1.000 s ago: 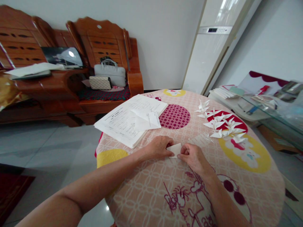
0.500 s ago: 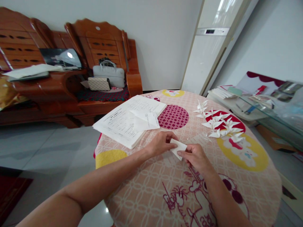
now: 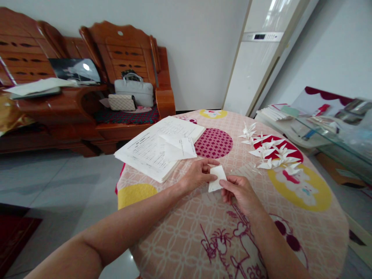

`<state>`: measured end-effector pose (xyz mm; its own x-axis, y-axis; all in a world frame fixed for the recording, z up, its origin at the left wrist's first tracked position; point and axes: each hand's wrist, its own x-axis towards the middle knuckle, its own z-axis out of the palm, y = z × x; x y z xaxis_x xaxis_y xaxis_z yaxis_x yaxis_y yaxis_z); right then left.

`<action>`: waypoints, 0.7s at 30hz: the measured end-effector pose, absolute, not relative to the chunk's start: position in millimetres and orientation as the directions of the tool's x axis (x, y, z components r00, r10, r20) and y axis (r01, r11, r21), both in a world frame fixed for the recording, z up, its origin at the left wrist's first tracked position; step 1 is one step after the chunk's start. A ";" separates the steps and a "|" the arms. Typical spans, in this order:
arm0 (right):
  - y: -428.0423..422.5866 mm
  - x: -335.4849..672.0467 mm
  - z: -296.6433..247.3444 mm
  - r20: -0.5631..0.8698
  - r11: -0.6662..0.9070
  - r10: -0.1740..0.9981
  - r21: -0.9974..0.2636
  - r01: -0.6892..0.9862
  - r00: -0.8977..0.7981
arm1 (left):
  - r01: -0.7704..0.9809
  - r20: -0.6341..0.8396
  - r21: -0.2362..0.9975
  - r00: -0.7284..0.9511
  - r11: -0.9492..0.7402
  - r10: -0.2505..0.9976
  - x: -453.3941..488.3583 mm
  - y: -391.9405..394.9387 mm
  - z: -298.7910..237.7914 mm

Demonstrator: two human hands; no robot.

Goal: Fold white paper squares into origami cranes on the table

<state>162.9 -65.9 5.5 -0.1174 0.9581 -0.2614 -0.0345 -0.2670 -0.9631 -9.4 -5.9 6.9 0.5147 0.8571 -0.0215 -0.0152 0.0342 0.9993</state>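
A small folded piece of white paper (image 3: 217, 179) is held just above the patterned tablecloth. My left hand (image 3: 198, 175) pinches its left side, thumb on top and fingers behind. At its right edge my right hand (image 3: 238, 190) grips it between thumb and fingers. Several white folded paper cranes (image 3: 270, 151) lie grouped to the right, beyond my right hand. To the left is a stack of printed sheets (image 3: 148, 155), with a loose folded sheet (image 3: 179, 149) on top.
The round table (image 3: 171, 236) has a pink patterned cloth. Tiny paper scraps lie near the cranes. At the right stands a glass-topped stand (image 3: 328, 139) with assorted items. A wooden chair (image 3: 128, 46) holding bags (image 3: 136, 93) is behind, and a tall white air conditioner (image 3: 247, 66) stands at the back.
The folded paper has been turned between my hands and now stands more upright, its right corner drawn in. Both hands keep hold of it; the cranes and sheets lie as before.
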 end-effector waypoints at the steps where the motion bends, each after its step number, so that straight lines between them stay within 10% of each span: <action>1: -65.8 164.4 6.3 -0.259 -0.261 0.960 -0.965 -0.009 -0.105 | 0.047 -0.034 0.999 0.543 0.010 0.839 -11.5 -4.0 6.7; 11: -69.2 175.0 5.0 -0.398 -0.324 0.904 -0.876 0.357 -0.157 | 0.334 -0.149 0.917 0.795 -0.218 0.588 -17.7 11.9 15.3; 21: -61.5 173.5 -1.5 -0.035 0.057 0.987 -0.841 0.538 -0.160 | 0.385 0.000 0.646 0.864 -0.659 0.504 -3.2 17.7 15.2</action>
